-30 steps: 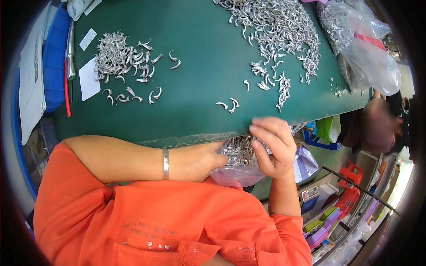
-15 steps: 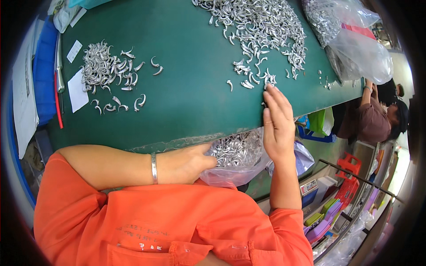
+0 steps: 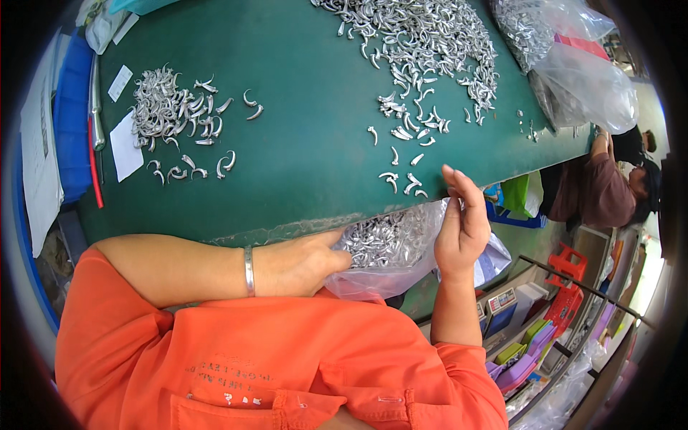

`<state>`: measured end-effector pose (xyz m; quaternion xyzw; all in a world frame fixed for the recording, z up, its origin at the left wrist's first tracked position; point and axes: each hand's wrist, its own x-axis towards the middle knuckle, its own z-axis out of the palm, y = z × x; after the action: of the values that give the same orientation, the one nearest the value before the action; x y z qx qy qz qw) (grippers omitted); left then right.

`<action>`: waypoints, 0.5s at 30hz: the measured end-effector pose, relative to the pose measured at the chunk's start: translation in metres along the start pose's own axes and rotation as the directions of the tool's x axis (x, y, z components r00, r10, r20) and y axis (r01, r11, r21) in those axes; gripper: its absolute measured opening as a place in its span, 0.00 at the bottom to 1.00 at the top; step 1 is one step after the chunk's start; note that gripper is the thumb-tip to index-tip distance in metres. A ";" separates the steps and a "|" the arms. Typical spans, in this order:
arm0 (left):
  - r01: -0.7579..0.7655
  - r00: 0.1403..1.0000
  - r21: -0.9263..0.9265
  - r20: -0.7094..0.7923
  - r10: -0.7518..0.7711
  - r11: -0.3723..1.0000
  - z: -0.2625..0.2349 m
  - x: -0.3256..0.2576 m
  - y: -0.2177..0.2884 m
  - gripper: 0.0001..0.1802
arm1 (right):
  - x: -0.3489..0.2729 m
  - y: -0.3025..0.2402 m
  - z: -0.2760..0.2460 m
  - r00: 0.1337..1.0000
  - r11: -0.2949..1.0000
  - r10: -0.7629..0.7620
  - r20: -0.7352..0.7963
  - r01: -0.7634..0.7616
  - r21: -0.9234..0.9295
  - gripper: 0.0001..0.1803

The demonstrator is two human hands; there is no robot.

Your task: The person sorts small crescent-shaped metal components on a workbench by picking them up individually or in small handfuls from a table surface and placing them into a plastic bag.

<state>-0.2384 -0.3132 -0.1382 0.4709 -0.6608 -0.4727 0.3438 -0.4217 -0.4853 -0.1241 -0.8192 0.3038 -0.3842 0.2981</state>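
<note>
While the left hand [image 3: 301, 261] pinches the clear bag [image 3: 390, 251] below the tabletop [image 3: 301, 158] edge, the right hand [image 3: 462, 226], fingers released, rests flat; a slackened pinch could spill its hooks [image 3: 376, 240].

Hands [image 3: 301, 261] at bag [image 3: 387, 251], perhaps gripping

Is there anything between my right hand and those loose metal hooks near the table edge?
Nothing visible. The right hand stands open at the table edge, fingertips just beside the nearest metal hooks. The left hand grips the clear bag below the edge.
</note>
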 end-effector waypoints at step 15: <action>0.019 0.999 0.031 -0.029 -0.018 0.999 0.006 -0.003 -0.003 0.06 | 0.020 -0.004 -0.005 0.802 0.916 -0.399 0.444 0.327 0.233 0.19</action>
<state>-0.2422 -0.3088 -0.1428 0.4891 -0.6588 -0.4584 0.3416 -0.4143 -0.4985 -0.1099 -0.9078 0.0283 -0.2389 0.3437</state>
